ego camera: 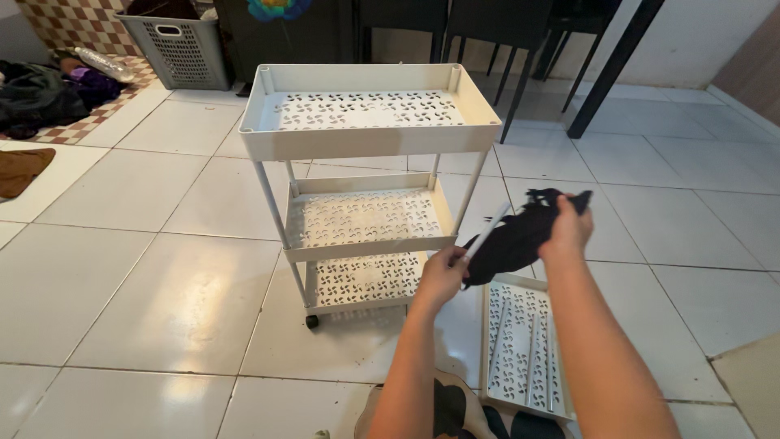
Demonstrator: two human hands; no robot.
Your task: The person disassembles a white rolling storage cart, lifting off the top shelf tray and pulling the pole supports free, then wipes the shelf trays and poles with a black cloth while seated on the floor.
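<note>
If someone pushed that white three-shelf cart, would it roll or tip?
The cart would probably roll: a small black wheel shows at its base. It is likely light, with thin posts and perforated empty shelves. Being tall and narrow, it might tip if shoved high.

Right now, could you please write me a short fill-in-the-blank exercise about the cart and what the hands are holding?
1. The white cart has ____ shelves.
2. The right hand grips a ____ cloth.
3. The left hand holds a thin white ____.
4. A spare tray lies on the ____ beside the cart.

Missing words: three; black; rod; floor
</note>
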